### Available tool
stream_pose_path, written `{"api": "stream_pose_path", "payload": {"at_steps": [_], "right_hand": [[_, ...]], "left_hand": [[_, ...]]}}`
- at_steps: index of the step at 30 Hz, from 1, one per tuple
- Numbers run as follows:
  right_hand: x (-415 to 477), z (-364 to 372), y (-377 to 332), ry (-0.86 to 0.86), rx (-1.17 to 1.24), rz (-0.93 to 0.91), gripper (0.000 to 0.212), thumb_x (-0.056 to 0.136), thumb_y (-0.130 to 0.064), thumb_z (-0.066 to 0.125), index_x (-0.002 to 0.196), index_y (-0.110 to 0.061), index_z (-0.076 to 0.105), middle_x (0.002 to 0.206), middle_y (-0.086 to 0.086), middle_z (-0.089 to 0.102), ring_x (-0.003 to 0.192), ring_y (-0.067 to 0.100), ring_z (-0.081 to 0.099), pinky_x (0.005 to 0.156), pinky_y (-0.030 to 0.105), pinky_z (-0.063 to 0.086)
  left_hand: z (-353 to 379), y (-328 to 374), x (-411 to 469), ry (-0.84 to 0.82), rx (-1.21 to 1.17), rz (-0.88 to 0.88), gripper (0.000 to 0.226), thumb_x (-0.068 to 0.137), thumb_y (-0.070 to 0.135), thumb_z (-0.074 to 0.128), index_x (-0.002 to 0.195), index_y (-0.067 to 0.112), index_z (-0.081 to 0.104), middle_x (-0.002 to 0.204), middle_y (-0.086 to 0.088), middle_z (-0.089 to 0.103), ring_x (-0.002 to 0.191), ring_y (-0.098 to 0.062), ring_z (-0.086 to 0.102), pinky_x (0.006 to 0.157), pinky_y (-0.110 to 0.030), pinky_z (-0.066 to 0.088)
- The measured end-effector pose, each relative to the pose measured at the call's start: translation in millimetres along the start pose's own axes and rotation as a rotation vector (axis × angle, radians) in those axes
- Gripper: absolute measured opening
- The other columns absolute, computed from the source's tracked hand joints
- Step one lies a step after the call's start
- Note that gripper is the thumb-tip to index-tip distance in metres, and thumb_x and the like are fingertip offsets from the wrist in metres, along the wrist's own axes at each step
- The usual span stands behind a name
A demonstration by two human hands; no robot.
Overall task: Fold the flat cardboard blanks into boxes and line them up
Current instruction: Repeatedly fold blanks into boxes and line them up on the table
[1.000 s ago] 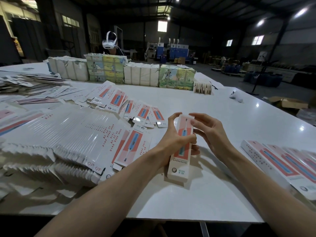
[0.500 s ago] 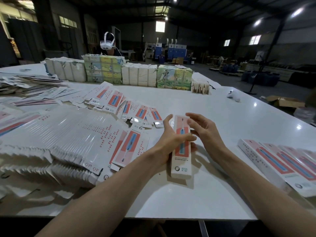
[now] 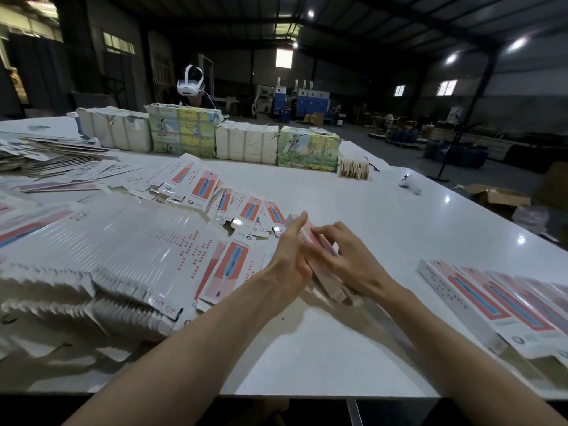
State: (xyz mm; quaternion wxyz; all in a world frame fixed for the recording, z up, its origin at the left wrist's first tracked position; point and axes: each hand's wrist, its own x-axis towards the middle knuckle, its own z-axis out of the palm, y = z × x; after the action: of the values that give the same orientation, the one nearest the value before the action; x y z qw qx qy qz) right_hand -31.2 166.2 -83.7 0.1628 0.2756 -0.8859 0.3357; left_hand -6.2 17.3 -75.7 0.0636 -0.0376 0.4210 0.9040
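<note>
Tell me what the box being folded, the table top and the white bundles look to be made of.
Half-folded box: thin printed cardboard, it seems; pink-and-white outside, plain brownish inside at the open end. Table top: smooth, glossy white, perhaps laminate or painted board; it mirrors the ceiling lights. White bundles: wrapped in matte, creased paper, likely; contents hidden.
</note>
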Motion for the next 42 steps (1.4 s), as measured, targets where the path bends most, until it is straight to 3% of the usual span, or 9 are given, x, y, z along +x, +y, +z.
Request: {"api": "stream_pose_path", "payload": {"at_steps": [2, 6, 10, 15, 19, 28, 33, 38, 42], "right_hand": [[-2, -1, -3, -0.046, -0.149, -0.014, 0.057, 0.097, -0.053, 0.066, 0.142, -0.019, 0.057, 0.111, -0.005, 0.051, 0.098, 0.008, 0.056, 0.082, 0.027, 0.05], [-12, -13, -5, -0.006, -0.121, 0.034, 0.063, 0.095, -0.045, 0.074, 0.148, -0.018, 0.054, 0.114, -0.002, 0.053, 0.099, 0.01, 0.056, 0.08, 0.014, 0.046], [-28, -39, 8, 0.104, -0.313, 0.125, 0.055, 0.095, -0.041, 0.073, 0.143, -0.018, 0.059, 0.11, 0.0, 0.055, 0.102, 0.016, 0.052, 0.083, 0.028, 0.053], [-65, -66, 31, -0.111, -0.677, 0.42, 0.048, 0.099, -0.054, 0.061, 0.136, -0.024, 0.05, 0.125, -0.002, 0.052, 0.104, 0.013, 0.046, 0.097, 0.037, 0.049], [-89, -80, 41, -0.053, -0.885, 0.471, 0.043, 0.104, -0.05, 0.048, 0.133, -0.019, 0.048, 0.125, 0.001, 0.048, 0.102, 0.014, 0.041, 0.104, 0.036, 0.046], [-105, -114, 32, -0.146, -1.049, 0.627, 0.048, 0.102, -0.042, 0.061, 0.14, -0.015, 0.047, 0.139, 0.007, 0.049, 0.125, 0.023, 0.051, 0.111, 0.04, 0.047], [-50, -86, 15, -0.012, -0.852, 0.445, 0.037, 0.106, -0.043, 0.053, 0.131, -0.016, 0.052, 0.132, 0.007, 0.053, 0.116, 0.024, 0.053, 0.097, 0.04, 0.05], [5, -29, 0, 0.124, -0.491, 0.33, 0.021, 0.104, -0.027, 0.051, 0.117, -0.015, 0.062, 0.109, 0.007, 0.07, 0.092, 0.028, 0.066, 0.08, 0.041, 0.055], [1, 1, 11, 0.073, -0.425, 0.333, 0.022, 0.102, -0.022, 0.049, 0.118, -0.016, 0.063, 0.105, 0.003, 0.073, 0.099, 0.031, 0.068, 0.078, 0.038, 0.049]], "left_hand": [[2, -1, 1, 0.039, -0.006, 0.029, 0.039, 0.097, 0.046, 0.072, 0.112, 0.01, 0.064, 0.081, -0.01, 0.077, 0.082, -0.025, 0.078, 0.085, -0.046, 0.065], [3, -5, 1, -0.066, 0.244, 0.032, 0.061, 0.101, 0.062, 0.056, 0.138, 0.013, 0.061, 0.13, -0.02, 0.071, 0.119, -0.032, 0.071, 0.107, -0.051, 0.055], [-6, -19, 1, -0.1, 0.774, 0.216, 0.035, 0.104, 0.049, 0.053, 0.111, 0.026, 0.078, 0.1, 0.003, 0.079, 0.099, -0.022, 0.075, 0.095, -0.048, 0.062], [-12, -32, -3, -0.199, 1.283, 0.331, 0.025, 0.092, 0.032, 0.054, 0.095, 0.04, 0.078, 0.085, 0.013, 0.074, 0.081, -0.005, 0.07, 0.074, -0.033, 0.06], [-13, -32, -4, -0.232, 1.359, 0.354, 0.023, 0.094, 0.036, 0.055, 0.095, 0.046, 0.076, 0.091, 0.019, 0.072, 0.082, 0.0, 0.068, 0.075, -0.025, 0.057], [-10, -29, -10, -0.24, 1.358, 0.331, 0.027, 0.093, 0.031, 0.05, 0.097, 0.043, 0.075, 0.079, 0.024, 0.067, 0.066, 0.004, 0.059, 0.052, -0.006, 0.038], [-8, -31, -11, -0.222, 1.332, 0.306, 0.027, 0.094, 0.03, 0.049, 0.095, 0.039, 0.075, 0.079, 0.018, 0.069, 0.059, -0.002, 0.06, 0.048, -0.013, 0.043], [-2, -5, -6, -0.272, 1.504, 0.362, 0.023, 0.101, 0.017, 0.058, 0.102, 0.027, 0.078, 0.105, 0.005, 0.071, 0.091, -0.01, 0.067, 0.085, -0.028, 0.055], [0, 26, -11, -0.112, 1.743, 0.418, 0.016, 0.105, 0.021, 0.058, 0.113, 0.021, 0.072, 0.112, 0.001, 0.073, 0.095, -0.016, 0.067, 0.087, -0.031, 0.055]]}}
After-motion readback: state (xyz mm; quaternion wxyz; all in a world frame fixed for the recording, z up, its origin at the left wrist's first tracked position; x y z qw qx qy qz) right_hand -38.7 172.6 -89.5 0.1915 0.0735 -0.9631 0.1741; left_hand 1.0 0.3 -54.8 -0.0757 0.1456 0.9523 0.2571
